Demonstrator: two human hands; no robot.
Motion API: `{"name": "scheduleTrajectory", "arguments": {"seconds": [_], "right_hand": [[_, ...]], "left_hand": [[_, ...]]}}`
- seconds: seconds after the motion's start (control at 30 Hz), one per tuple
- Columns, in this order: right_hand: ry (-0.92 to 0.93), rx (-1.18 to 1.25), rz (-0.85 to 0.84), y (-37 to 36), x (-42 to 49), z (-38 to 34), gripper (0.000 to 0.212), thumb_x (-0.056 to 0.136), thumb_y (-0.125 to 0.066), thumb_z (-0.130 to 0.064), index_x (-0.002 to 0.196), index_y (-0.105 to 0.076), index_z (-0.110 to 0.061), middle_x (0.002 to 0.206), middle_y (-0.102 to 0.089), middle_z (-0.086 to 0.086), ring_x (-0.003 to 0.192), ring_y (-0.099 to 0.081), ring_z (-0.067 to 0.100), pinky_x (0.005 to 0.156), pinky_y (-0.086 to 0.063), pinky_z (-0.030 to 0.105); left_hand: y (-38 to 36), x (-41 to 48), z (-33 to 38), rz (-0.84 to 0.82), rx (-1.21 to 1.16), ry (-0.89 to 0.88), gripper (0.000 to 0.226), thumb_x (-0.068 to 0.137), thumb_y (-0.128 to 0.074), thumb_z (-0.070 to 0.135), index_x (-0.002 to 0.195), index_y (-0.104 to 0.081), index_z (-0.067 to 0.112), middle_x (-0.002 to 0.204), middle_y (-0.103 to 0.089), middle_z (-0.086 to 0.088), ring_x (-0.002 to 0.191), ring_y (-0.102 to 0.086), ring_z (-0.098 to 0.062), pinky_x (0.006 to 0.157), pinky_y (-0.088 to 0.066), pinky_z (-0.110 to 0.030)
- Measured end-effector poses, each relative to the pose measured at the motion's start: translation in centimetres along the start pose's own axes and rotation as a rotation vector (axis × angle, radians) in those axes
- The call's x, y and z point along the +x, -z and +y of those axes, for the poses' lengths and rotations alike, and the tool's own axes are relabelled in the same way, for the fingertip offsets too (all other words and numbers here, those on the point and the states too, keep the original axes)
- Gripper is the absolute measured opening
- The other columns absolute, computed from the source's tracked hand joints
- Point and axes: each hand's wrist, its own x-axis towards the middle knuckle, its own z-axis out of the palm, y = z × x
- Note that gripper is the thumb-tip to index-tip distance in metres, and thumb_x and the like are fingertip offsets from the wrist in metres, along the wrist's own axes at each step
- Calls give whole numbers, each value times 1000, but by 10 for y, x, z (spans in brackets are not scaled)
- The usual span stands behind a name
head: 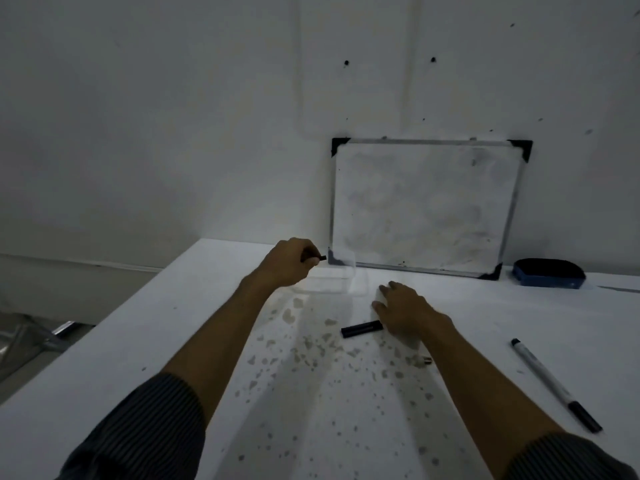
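My left hand (291, 261) is raised a little above the white table (121, 341), its fingers curled round a small dark stick-like object (320, 258) whose tip pokes out to the right. A clear plastic box (334, 280) stands just below and right of that hand. My right hand (403, 308) lies flat on the table with its fingers spread. It touches the right end of a short black marker (362, 329) lying on its side. A small whiteboard (424, 206) leans against the wall behind both hands.
A blue-and-black board eraser (549, 273) sits at the far right by the wall. A long white marker with a black cap (554, 382) lies at the right. Grey stains (311, 351) speckle the table's middle. The table's left edge drops to the floor.
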Motion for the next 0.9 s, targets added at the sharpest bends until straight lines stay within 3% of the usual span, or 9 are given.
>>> {"name": "scheduleTrajectory", "arguments": {"seconds": [0.17,0.4,0.53,0.6,0.7,0.8,0.9], "right_hand": [[35,30,16,-10,4,15,67,105,-33,-53,162,-18,-20,171,-9,4,156,-10,27,124,-16,46],[50,65,32,-11,8,21,68,103,-38,-55,161,-22,-22,170,-14,2,155,-15,26,123,-19,44],[44,172,22,1,7,18,52,106,-43,-34,155,-39,-18,163,-34,8,147,-34,29,119,-30,40],[76,273,27,9,4,14,42,105,-45,-22,145,-53,-18,151,-52,8,135,-51,26,105,-42,29],[163,296,37,12,-13,9,33,101,-53,-26,133,-65,-24,137,-65,5,121,-62,20,88,-43,20],[215,185,68,5,-32,0,31,100,-58,-30,127,-70,-21,129,-70,4,114,-66,22,89,-47,24],[231,114,106,1,-44,-7,29,100,-59,-26,122,-74,-13,123,-71,11,106,-69,27,93,-54,38]], "left_hand": [[-20,59,-6,-220,129,27,26,97,-71,20,119,-77,8,121,-76,-13,113,-69,-28,98,-55,-35],[-43,78,-10,-311,221,54,27,90,-79,18,116,-80,9,120,-76,-13,112,-69,-26,86,-50,-23],[-25,63,6,-196,164,-5,30,97,-71,20,123,-75,6,126,-74,-13,115,-67,-26,88,-47,-22],[-19,46,18,-100,106,-63,27,101,-66,21,121,-76,7,122,-76,-11,110,-68,-23,88,-47,-22],[-26,5,39,18,46,-186,23,101,-66,24,115,-78,12,111,-78,-5,93,-63,-10,79,-44,-17],[-47,-42,49,75,15,-241,18,98,-68,27,108,-79,17,104,-77,0,87,-59,-7,72,-42,-14],[-77,-81,45,108,3,-165,23,99,-67,32,116,-75,19,111,-74,-1,99,-62,-14,84,-48,-26]]}}
